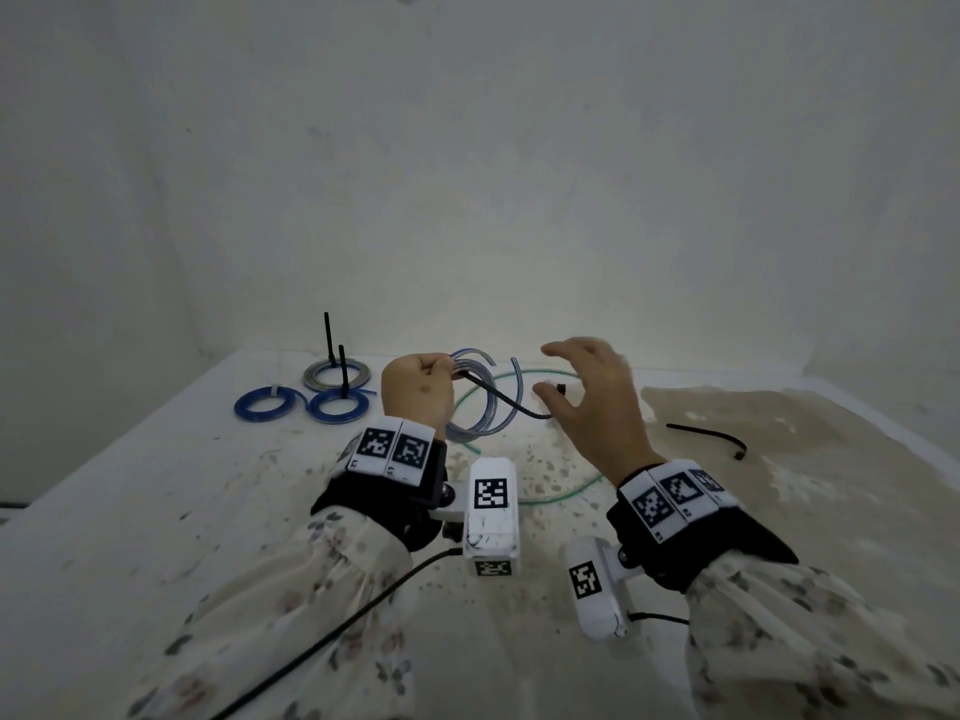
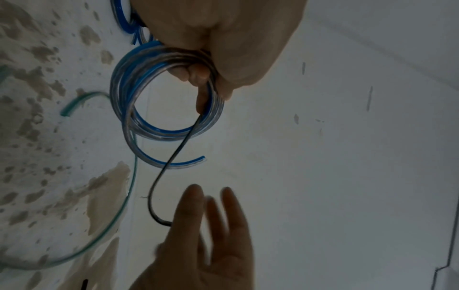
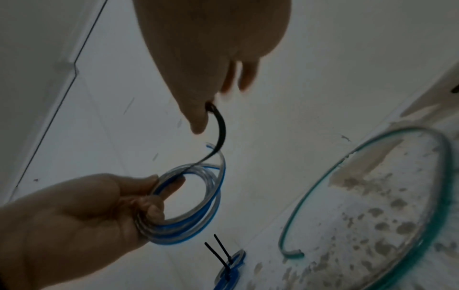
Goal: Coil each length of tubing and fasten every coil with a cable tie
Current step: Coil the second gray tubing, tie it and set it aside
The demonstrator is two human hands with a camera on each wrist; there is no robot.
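- Sleeved wrists are filling the head view's foreground; beyond, the left hand point(image 1: 415, 389) is gripping the blue coil point(image 1: 480, 402) above the desk point(image 1: 156, 511), likely steadying it for tying.
- Left wrist view: curled fingers point(image 2: 196, 75) are pinning the cable tie point(image 2: 171, 162) through the coil.
- Right wrist view: the right hand point(image 3: 211, 58) is pinching the tie's far end, other fingers spread and blurred; its head is hidden.

White table point(image 1: 156, 511) with brown stains point(image 1: 779, 423), pale wall point(image 1: 467, 174) behind it
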